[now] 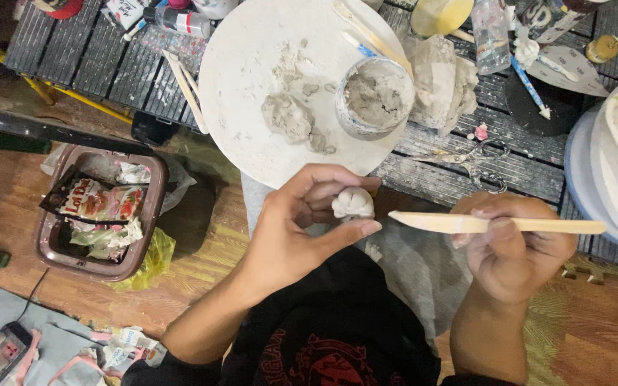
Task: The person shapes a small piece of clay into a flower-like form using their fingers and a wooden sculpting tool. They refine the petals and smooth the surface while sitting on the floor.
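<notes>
Two of your hands are busy below the round white board (237, 86): your left hand (302, 229) pinches a small clay lump (352, 204) between thumb and fingertips, just under the board's near edge; your right hand (516, 246) grips a flat wooden stick (495, 224), its tip just beside the lump. On the board sits a clay-filled cup (375, 96); scissors (477, 163) lie right of it
</notes>
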Available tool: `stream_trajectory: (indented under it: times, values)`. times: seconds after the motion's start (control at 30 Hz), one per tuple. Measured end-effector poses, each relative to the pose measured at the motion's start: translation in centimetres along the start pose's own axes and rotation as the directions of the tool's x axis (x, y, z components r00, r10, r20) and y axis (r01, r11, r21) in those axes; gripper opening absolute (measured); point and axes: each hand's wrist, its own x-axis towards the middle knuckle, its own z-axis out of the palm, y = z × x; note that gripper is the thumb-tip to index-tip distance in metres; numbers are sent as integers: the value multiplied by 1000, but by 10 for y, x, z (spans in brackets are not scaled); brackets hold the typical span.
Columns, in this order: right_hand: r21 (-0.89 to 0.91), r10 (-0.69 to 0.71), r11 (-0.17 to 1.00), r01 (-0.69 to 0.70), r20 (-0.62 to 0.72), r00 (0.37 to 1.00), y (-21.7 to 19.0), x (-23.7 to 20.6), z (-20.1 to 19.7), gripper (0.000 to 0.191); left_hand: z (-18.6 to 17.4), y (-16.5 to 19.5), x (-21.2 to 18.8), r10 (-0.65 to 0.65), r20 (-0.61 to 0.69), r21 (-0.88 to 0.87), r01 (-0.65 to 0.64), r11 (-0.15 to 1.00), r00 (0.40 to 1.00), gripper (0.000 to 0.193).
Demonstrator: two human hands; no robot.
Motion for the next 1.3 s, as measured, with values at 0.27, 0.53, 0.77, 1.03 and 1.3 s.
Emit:
stream_trajectory:
  times: [0.27,0.53,0.77,1.03,1.3]
  values:
    - [-167,23,986,-7,98,995,-12,10,11,27,0,11,-3,-37,6,277,34,960,999,43]
    - [-205,55,978,-38,77,996,-17,12,14,28,-2,14,-3,-29,50,316,12,949,998,52]
    - [-184,88,979,-89,-11,996,-21,12,20,22,-1,13,-5,-37,58,339,15,940,998,53]
    - [-115,77,990,-82,-45,996,-21,8,9,17,-1,13,-6,-10,76,329,-16,944,997,52]
    - [-112,35,993,-45,-90,995,26,31,-13,9,-7,7,-4,-45,38,342,30,939,998,53]
